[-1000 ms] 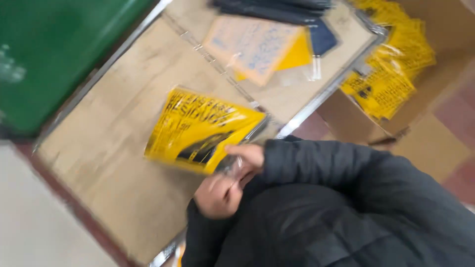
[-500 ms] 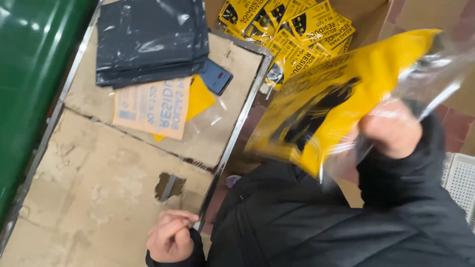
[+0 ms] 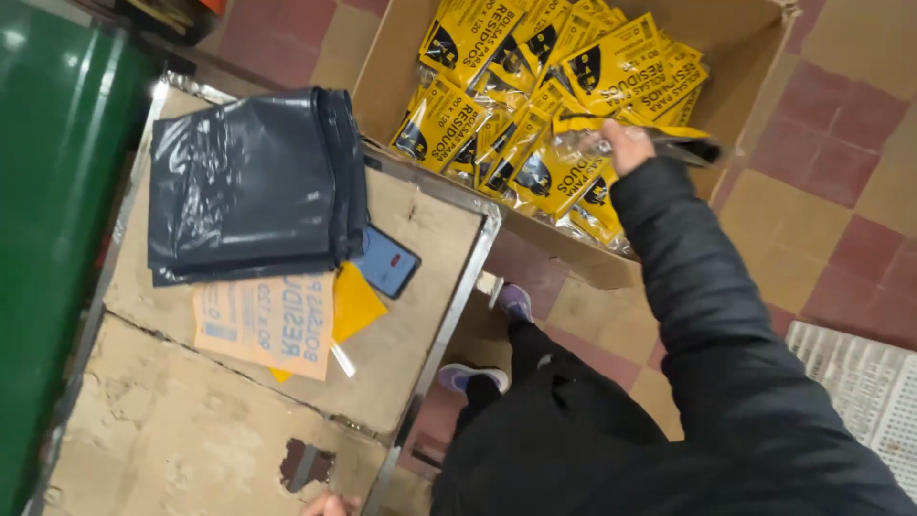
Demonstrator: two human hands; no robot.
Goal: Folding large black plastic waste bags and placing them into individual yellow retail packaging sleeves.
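Item one: our right hand [image 3: 626, 145], arm stretched out over the open cardboard box [image 3: 755, 57] on the tiled floor, fingers clamped on a yellow packet in clear film [image 3: 638, 132], which lies flat across the top of the heap.

Item two: the heap of yellow packets [image 3: 516, 105] filling that box, each a flat rectangle with black lettering and a black emblem, lying overlapped at many angles.

Item three: our left hand [image 3: 330, 504], only a sliver of it at the lower edge, against the metal rim of the cardboard-topped table [image 3: 191, 449]; we cannot tell how its fingers stand.

Item four, on the table: a folded stack of dark grey plastic bags [image 3: 248, 182] at the far end; just beside it a dark blue phone [image 3: 387, 261]; below, an orange printed sheet [image 3: 266, 323] overlapping a plain yellow sheet [image 3: 358, 301].

Item five: a green surface [image 3: 48, 191] along the table's left side.
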